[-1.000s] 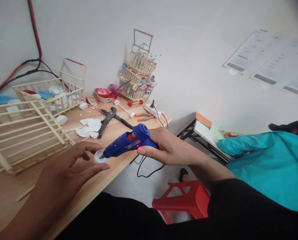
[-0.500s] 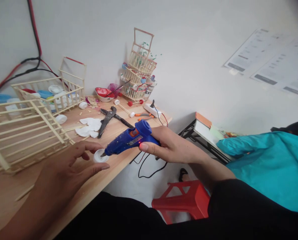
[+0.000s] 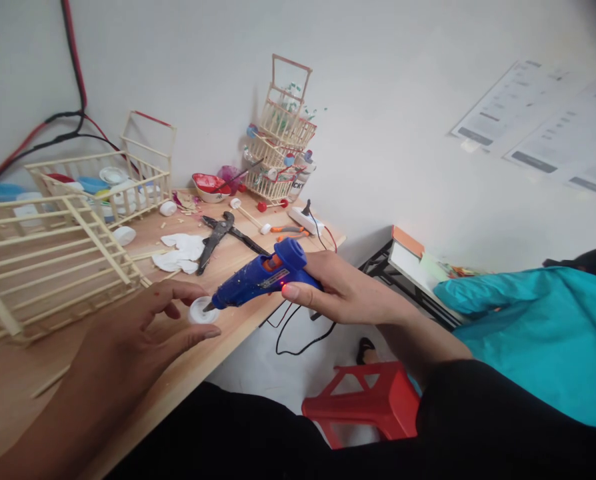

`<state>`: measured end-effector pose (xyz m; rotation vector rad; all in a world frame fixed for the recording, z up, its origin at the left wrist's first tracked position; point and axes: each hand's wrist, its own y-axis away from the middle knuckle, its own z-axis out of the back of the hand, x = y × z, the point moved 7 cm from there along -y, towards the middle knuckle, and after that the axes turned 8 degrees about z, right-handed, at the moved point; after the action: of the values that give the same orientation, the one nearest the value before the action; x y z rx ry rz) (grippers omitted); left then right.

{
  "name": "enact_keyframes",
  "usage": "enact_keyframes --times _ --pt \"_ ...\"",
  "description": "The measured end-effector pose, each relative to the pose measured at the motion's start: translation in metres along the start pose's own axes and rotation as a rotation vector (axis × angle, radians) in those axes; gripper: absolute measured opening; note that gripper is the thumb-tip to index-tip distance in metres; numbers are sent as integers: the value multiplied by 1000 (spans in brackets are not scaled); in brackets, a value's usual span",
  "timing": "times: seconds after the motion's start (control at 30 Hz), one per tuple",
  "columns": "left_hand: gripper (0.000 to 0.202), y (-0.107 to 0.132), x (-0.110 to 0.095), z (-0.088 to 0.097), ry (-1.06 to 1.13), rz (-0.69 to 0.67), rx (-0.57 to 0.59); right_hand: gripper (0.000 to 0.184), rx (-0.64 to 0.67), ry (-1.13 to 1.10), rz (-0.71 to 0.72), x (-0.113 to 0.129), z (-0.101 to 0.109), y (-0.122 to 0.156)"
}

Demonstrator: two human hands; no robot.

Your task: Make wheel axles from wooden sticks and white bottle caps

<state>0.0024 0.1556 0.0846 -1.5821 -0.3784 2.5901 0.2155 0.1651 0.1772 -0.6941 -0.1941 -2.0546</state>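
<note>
My right hand (image 3: 335,290) is wrapped round a blue hot glue gun (image 3: 258,275), whose small red light glows near my thumb. The gun's nozzle points down into a white bottle cap (image 3: 201,313), open side up. Between thumb and fingers, my left hand (image 3: 143,327) holds that cap at the table's edge. Just beyond lie crumpled white tissue (image 3: 182,253) and black pliers (image 3: 217,241). To the left of my left hand stands a frame of pale wooden sticks (image 3: 53,267).
A stick basket of caps (image 3: 103,190), a red paint bowl (image 3: 212,188), a tiered stick rack (image 3: 281,143) and a power strip (image 3: 305,220) stand along the wall. On the right are a red stool (image 3: 368,403) and a person in a turquoise top (image 3: 533,333).
The view has shifted very slightly. Both hands, the glue gun and the cap keep nearly the same pose, with the nozzle still inside the cap.
</note>
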Motion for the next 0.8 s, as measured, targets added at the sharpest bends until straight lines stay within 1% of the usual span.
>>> enact_keyframes --times 0.13,0.27,0.37,0.47,0.57,0.8 --pt "53 -1 4 -2 25 21 2 35 -8 14 2 1 0 -1" --pt "54 1 3 -3 25 -2 5 41 1 -5 -14 -1 -1 -2" --pt "52 2 1 -2 41 -15 4 43 3 -41 6 0 0 -2" --pt "55 2 3 0 51 -6 -15 38 -4 -58 31 1 1 -1" --pt "58 1 3 -1 47 4 -4 35 -9 -68 23 0 0 0" --pt "54 1 3 -1 39 20 12 27 -29 -94 19 -5 -3 1"
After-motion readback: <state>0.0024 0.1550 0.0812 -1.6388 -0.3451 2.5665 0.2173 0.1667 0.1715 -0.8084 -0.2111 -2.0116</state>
